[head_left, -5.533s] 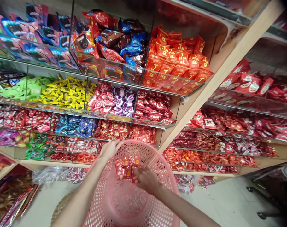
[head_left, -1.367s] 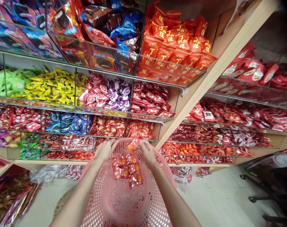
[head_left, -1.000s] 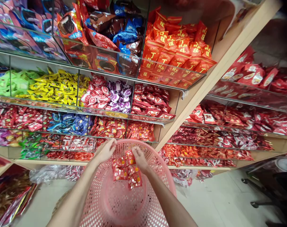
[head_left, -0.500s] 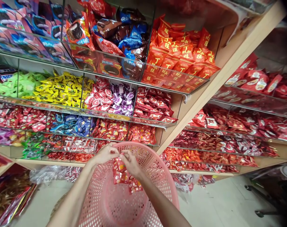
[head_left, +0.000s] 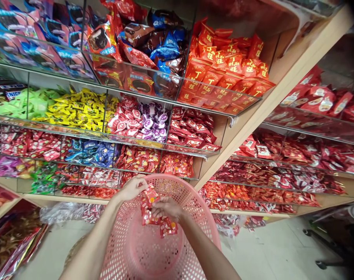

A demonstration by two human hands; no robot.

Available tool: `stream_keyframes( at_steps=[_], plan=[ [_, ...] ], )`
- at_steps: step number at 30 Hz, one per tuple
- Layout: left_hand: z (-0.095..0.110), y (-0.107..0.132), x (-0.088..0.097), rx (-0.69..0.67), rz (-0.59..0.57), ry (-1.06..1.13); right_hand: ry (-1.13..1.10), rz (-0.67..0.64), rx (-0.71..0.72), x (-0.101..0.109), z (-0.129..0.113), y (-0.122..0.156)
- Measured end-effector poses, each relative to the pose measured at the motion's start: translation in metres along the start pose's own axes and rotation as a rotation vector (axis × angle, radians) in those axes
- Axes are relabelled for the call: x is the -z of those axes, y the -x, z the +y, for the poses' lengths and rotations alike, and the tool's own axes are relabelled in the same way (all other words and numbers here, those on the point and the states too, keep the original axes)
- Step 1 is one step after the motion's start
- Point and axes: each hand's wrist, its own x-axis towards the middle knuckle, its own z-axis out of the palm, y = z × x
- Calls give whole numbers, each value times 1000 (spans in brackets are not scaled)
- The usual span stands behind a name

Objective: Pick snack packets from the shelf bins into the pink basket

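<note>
A pink perforated plastic basket [head_left: 191, 210] is tilted up in front of me. My left hand [head_left: 132, 188] grips its far rim and also pinches the top of a red candy packet [head_left: 150, 195]. My right hand [head_left: 167, 207] is inside the basket with its fingers curled on a cluster of red candy packets [head_left: 165, 227] with orange print that lie against the basket wall. Just beyond the rim, a glass-fronted shelf bin holds the same kind of red packets [head_left: 177, 164].
Tiered glass-fronted shelves hold wrapped sweets: yellow [head_left: 77, 111] and green ones, pink and purple ones [head_left: 142, 122], blue ones [head_left: 92, 151], and orange-red pouches [head_left: 226, 72]. A wooden divider [head_left: 253, 116] runs diagonally. Red packets fill the shelves at right [head_left: 296, 155]. Grey floor lies below.
My right hand carried a red packet from the shelf bin down into the basket and now rests lower on the pile. My left hand has stayed on the rim.
</note>
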Motion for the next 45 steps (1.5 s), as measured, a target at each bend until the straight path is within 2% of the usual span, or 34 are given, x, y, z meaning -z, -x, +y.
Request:
stream_keyframes(
  at_steps=[6,13,16,19,23,28,31,35,39,43,45],
  plan=[
    [-3,-2,-3,9,52,14,51,32,25,4,-13,6],
    [-1,-4,-4,49,53,1,35,214,215,1,0,-5],
    [1,-3,-4,52,62,-12,-28,263,250,3,0,-6],
    [6,-1,-4,42,88,-1,6,218,168,8,-4,1],
    [12,1,-4,81,106,-3,159,48,-90,6,-2,19],
    [17,2,-2,105,86,-78,222,-35,-293,-10,27,40],
    [21,2,-2,114,81,-109,255,-11,-370,-14,50,41],
    [25,2,-3,119,72,-133,302,104,-398,-15,72,32],
    [29,3,-2,124,65,-155,328,201,-341,-22,82,27],
    [31,4,0,128,65,-163,356,250,-333,-25,86,25],
    [31,3,0,131,64,-162,331,215,-281,-22,84,25]
  ],
)
